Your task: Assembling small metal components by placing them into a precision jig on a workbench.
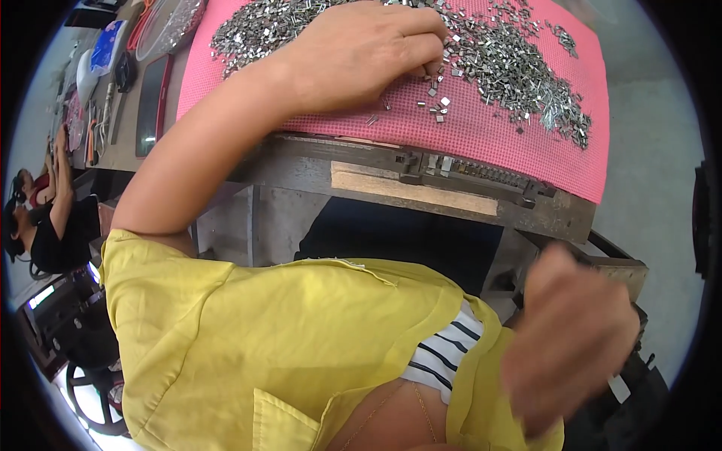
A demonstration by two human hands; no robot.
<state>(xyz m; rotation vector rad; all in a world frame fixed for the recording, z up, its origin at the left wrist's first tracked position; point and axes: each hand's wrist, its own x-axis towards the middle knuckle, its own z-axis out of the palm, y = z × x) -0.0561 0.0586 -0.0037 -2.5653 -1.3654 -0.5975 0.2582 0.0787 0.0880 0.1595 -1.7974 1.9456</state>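
My left hand point(365, 54) rests over a pink mesh mat point(429, 139), among small shiny metal pieces point(508, 68) heaped along the mat's far side. Its fingers are curled together at the edge of the heap; whatever they pinch is hidden. A few loose square metal pieces point(438, 109) lie just beside those fingertips. Off the bench at the lower right, my right hand point(568, 338) is raised in front of my yellow shirt. Motion smears it, so its fingers and anything in them cannot be made out.
A dark metal fixture point(466, 171) with a row of small parts runs along the bench's front edge. On the left lie a red-edged phone point(153, 105), hand tools point(94, 139) and a plastic bag point(169, 26). Another person point(49, 218) sits farther left.
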